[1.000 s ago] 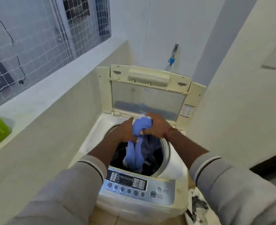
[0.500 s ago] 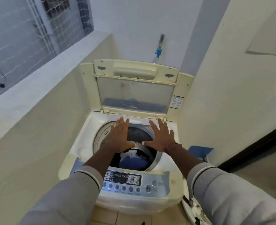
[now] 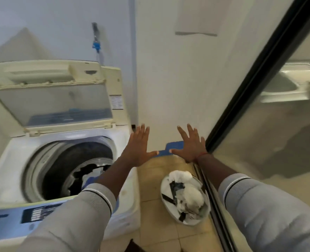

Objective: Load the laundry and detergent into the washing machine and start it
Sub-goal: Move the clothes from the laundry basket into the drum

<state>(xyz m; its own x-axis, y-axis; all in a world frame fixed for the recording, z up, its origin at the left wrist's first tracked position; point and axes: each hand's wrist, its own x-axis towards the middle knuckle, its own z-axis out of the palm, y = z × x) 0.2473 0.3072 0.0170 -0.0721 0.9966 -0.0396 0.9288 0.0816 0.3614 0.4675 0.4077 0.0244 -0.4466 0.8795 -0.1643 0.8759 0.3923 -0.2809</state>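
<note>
- Washing machine (image 3: pixel 10 160) fills the left of my view, a cream top-loader with its lid (image 3: pixel 55 99) standing up at the back; the lid's clear panel faces me.
- Its round drum (image 3: pixel 66 168) is open, and dark, white and blue laundry (image 3: pixel 88 171) lies down inside it; that part of the view is blurred, so I cannot tell the pieces apart.
- Along the near edge of the machine runs the blue-grey control panel (image 3: pixel 14 215), partly covered by my left sleeve (image 3: pixel 74 215), which is grey with a dark and white band at the cuff.
- On the wall behind the machine hangs a tap (image 3: pixel 96 42) with a blue fitting.
- My left hand (image 3: pixel 138 148) is spread flat, fingers wide apart, palm down, holding nothing; it is over the right edge of the machine and the floor beside it.
- Between my two thumbs, at the foot of the wall, a blue object (image 3: pixel 166 150) shows; I cannot tell what it is.
- On the tiled floor (image 3: pixel 154 206) just right of the machine sits a round white basket (image 3: pixel 166 200) with white and dark laundry in it.
- My right hand (image 3: pixel 190 146) is also spread wide and empty, a red thread at its wrist, over the floor past the basket.
- Farthest right, a dark-framed glass door (image 3: pixel 259 124) reflects the machine.
</note>
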